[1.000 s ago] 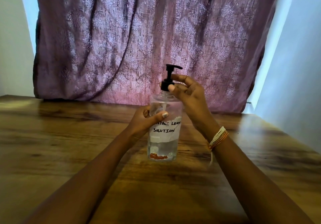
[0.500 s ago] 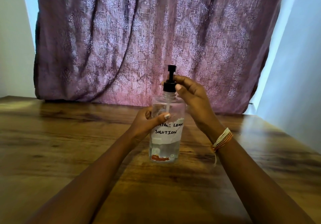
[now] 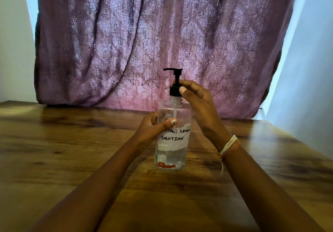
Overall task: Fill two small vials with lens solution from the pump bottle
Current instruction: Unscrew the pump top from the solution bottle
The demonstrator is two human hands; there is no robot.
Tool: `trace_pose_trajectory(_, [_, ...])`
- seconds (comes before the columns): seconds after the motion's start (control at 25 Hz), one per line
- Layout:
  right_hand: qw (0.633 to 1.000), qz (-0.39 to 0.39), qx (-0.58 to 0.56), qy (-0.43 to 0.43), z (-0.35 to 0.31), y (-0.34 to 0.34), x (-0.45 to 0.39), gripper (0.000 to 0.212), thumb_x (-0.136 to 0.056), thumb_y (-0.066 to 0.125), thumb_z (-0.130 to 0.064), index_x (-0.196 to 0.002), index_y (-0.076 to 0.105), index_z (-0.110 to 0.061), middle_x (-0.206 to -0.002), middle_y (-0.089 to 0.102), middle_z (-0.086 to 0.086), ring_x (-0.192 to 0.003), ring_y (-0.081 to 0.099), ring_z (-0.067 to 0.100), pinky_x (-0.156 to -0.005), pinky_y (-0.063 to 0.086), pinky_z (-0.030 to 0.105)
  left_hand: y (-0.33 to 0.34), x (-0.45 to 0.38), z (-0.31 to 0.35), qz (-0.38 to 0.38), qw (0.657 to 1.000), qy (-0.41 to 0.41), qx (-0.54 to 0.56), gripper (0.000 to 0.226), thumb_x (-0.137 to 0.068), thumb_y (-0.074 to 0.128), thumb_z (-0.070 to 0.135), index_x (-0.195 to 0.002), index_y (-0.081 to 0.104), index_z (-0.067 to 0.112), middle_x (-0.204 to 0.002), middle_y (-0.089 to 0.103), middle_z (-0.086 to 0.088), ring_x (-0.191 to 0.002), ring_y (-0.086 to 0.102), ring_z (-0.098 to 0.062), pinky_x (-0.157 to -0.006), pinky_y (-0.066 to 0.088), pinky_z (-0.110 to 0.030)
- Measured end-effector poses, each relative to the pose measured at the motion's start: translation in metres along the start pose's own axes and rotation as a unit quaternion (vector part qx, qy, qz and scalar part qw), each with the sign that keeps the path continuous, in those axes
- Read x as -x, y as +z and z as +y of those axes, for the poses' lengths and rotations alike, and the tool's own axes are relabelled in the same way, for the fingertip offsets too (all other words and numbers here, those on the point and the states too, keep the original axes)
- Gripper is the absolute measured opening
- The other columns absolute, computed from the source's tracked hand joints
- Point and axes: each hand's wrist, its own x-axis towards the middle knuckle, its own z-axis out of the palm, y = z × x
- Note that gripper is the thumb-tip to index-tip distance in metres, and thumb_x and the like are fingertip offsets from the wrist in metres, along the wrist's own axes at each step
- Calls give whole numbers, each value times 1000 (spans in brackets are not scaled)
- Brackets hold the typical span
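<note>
The right hand [image 3: 196, 105] pinches the black collar [image 3: 174, 91] of the pump between thumb and fingers, the thumbnail facing the camera at the collar's 3 o'clock side. The collar sits raised above the bare threaded neck of the bottle [image 3: 171, 152], so a strip of clear thread shows beneath it. The pump head [image 3: 173, 70] stands up from the collar, its spout pointing toward 9 o'clock. The left hand [image 3: 153, 129] wraps the bottle's clear body from its 9 o'clock side, thumb laid across the front just above the white label [image 3: 173, 137], which reads "SOLUTION" in black marker, with a partly covered line above it. The bottle stands upright on the wooden table [image 3: 63, 150], near the middle of the view, with clear liquid inside and a red mark near its base. A band of pale and orange threads [image 3: 229, 147] circles the right wrist. Behind the table, at 12 o'clock, hangs a patterned purple curtain [image 3: 126, 42]
</note>
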Motion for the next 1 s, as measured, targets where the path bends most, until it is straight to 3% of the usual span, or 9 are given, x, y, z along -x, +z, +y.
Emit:
trace_pose_trajectory(0.12, [1000, 8, 21, -14, 1, 2, 1, 31, -91, 60, -8, -121, 59, 0, -112, 69, 7, -102, 67, 13, -86, 56, 24, 0, 0, 0, 0, 1000, 3, 7, 26, -65, 73, 41, -90, 75, 35, -96, 76, -5, -93, 71, -26, -83, 57, -44])
trace_pose_trajectory(0.24, [1000, 7, -6, -7, 2, 0, 0, 31, -96, 51, -5, -126, 56, 0, -113, 68, 5, -101, 67, 8, -86, 56, 24, 1, 1, 0, 2, 1000, 2, 3, 27, -65, 73, 42, -91, 75, 34, -99, 75, -11, -93, 71, -30, -83, 58, -46])
trace_pose_trajectory(0.36, [999, -5, -33, 2, 2, 0, 1, 28, -98, 46, -6, -124, 57, -3, -111, 67, 1, -97, 67, 3, -80, 57, 21, 1, 1, 1, -4, 1000, -2, 1, 25, -65, 72, 43, -89, 75, 38, -95, 77, -2, -90, 73, -22, -77, 59, -36])
trace_pose_trajectory(0.56, [999, 34, 27, -16, 7, 7, 1, 33, -89, 62, -9, -121, 58, -1, -113, 67, 11, -103, 67, 20, -85, 57, 28, 1, 1, 0, -10, 1000, 8, 9, 19, -73, 72, 33, -91, 74, 39, -97, 77, 0, -94, 72, -20, -79, 59, -33])
trace_pose_trajectory(0.68, [999, 22, -39, 7, 6, 4, 1, 28, -95, 51, -4, -123, 56, -2, -110, 67, 6, -95, 69, 7, -79, 57, 23, 0, 0, -3, -2, 1000, 9, 7, 26, -68, 73, 39, -93, 74, 30, -101, 75, -10, -96, 71, -28, -82, 59, -41])
trace_pose_trajectory(0.76, [999, 12, -46, 10, 5, 2, 0, 27, -97, 47, -6, -122, 57, -5, -112, 68, 6, -97, 69, 8, -81, 57, 25, 0, 0, -3, 4, 1000, 5, 8, 35, -65, 73, 43, -95, 72, 25, -104, 74, -14, -97, 70, -32, -83, 57, -45])
trace_pose_trajectory(0.88, [1000, 2, -28, -1, 2, 5, 2, 21, -93, 55, -9, -113, 63, -10, -108, 69, 3, -96, 69, 8, -81, 56, 22, 0, 0, -5, -2, 1000, 10, 11, 32, -68, 72, 40, -96, 71, 25, -102, 75, -12, -95, 71, -29, -80, 59, -38])
trace_pose_trajectory(1.0, [1000, 5, -14, -10, 3, 6, 2, 24, -93, 56, -7, -116, 62, -8, -106, 69, 1, -94, 68, 5, -80, 56, 21, -1, -1, -7, -9, 1000, 13, 21, 28, -72, 72, 35, -99, 70, 25, -102, 75, -9, -95, 72, -27, -78, 59, -35])
